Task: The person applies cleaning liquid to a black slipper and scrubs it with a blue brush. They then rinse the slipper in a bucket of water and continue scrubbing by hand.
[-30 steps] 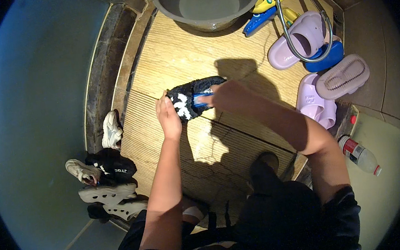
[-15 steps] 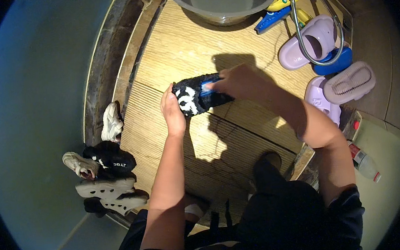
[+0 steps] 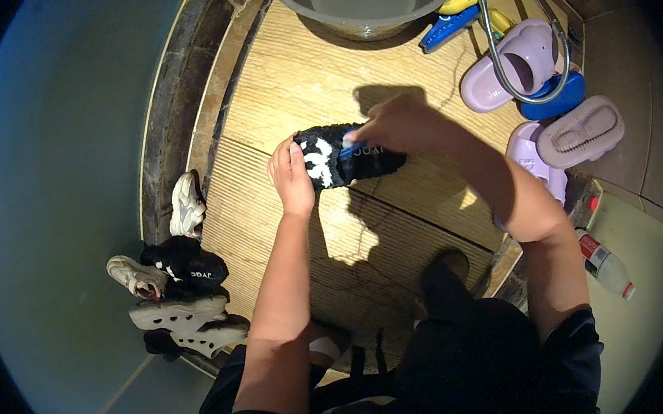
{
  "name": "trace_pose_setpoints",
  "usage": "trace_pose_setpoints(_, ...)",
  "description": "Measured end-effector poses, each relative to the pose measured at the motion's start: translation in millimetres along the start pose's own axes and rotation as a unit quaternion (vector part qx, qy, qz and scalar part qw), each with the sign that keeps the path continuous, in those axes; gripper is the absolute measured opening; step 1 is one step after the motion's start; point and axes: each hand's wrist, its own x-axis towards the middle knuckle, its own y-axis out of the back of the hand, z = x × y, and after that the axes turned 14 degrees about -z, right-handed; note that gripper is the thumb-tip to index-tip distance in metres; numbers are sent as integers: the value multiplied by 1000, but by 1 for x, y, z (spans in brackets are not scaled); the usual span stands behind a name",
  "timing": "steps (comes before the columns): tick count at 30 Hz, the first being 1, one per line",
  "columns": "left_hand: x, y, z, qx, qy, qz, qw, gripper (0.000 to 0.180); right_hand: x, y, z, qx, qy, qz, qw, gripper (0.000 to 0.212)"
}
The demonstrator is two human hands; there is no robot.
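Crouching at the near edge, dark-clothed knees (image 3: 467, 352) taking up the near middle of the ribbed wooden floor (image 3: 287, 234) and leaving only a bare strip between them and the work. Crowding the near left, against the dark stone kerb (image 3: 166, 134): a heap of pale and black sandals (image 3: 179, 297) and one white shoe (image 3: 186, 205) just beyond. Lying at the near right, off the wood on the pale floor: a clear bottle with red cap (image 3: 605, 263).

Resting mid-floor, with open planks to its near side and far side: the black shoe with white markings (image 3: 343, 158), long axis running left to right, slightly tilted, its white-marked end toward the left. Clamping that left end, fingers curled over the top: the left hand (image 3: 292, 177). Pressing down on the shoe's upper from the far right, closed around a small blue brush (image 3: 354, 147): the right hand (image 3: 395, 122); bristles hidden, so contact hard to make out exactly.

Hemming in the right side: lilac slippers (image 3: 567, 138), a blue slipper (image 3: 560, 99) and a looping metal hose (image 3: 529, 98). Blocking the far edge: a grey basin (image 3: 366, 2), with yellow and blue plastic things (image 3: 460, 14) just to its right.
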Motion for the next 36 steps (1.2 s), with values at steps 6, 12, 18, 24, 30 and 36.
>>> trace_pose_setpoints(6, -8, -15, -2, -12, 4, 0, 1000, 39, 6, -47, -43, -23, 130, 100, 986, 22)
trace_pose_setpoints(12, -11, -24, 10, 35, 11, 7, 999, 41, -78, -15, 16, -12, 74, -7, 997, 20)
trace_pose_setpoints(18, -22, -31, 17, 34, -14, -15, 999, 45, -74, -37, -4, -29, 62, 23, 997, 30)
trace_pose_setpoints(24, -32, -40, 31, -4, -20, -9, 1000, 43, -61, -60, -18, -35, 123, 171, 977, 16)
trace_pose_setpoints(30, -31, -44, 45, 1, -21, -4, 1000, 43, -126, 0, 38, 136, -17, 26, 990, 23)
trace_pose_setpoints(36, -34, -38, 42, 4, -16, -12, 1000, 44, -65, -55, -5, -8, 48, 146, 988, 15)
